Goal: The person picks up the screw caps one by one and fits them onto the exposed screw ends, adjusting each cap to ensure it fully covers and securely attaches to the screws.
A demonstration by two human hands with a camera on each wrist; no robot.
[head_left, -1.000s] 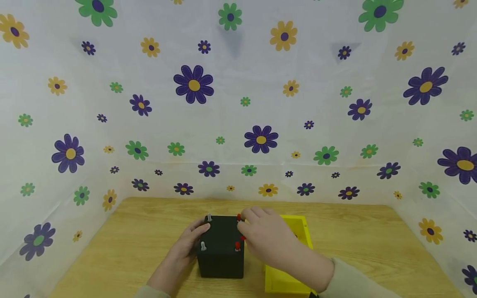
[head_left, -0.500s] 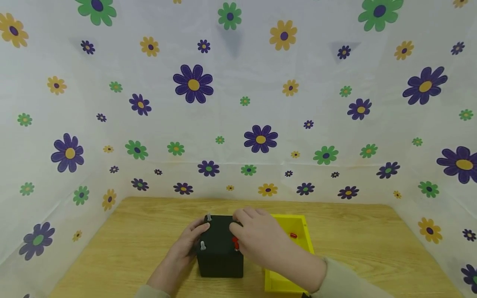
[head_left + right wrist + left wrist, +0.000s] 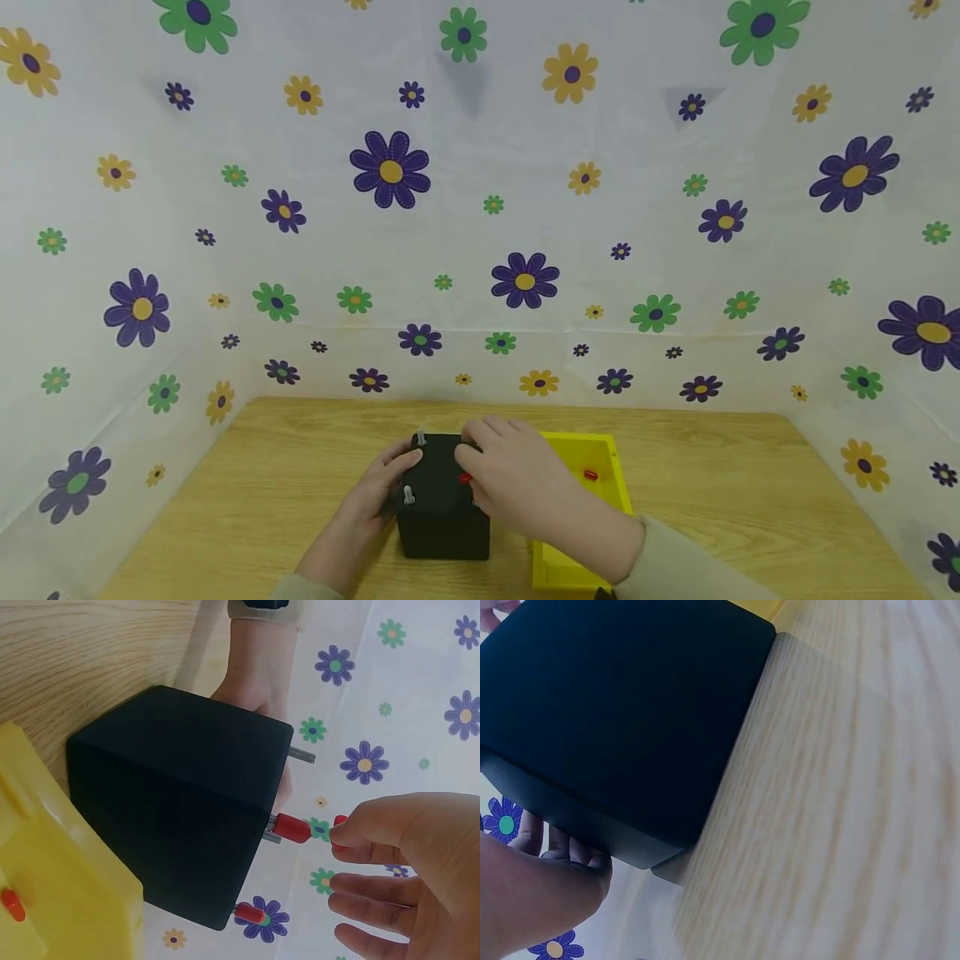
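A black box stands on the table with a metal post at each top corner. My left hand grips its left side, thumb on the top edge; in the left wrist view the left hand's curled fingers lie against the box. The two left posts are bare metal. Red caps cover the two right posts in the right wrist view. Over the right part of the box top, my right hand pinches another small red cap between thumb and finger, apart from the posts, and hides the capped ones in the head view.
Right of the box is a yellow tray, partly under my right forearm. One loose red cap lies in it. Wood tabletop extends to both sides. A white flower-print sheet rises behind and at the sides.
My right hand has moved left over the box top with the red cap in its fingers, uncovering the loose cap in the tray. My left hand and the box stay in place.
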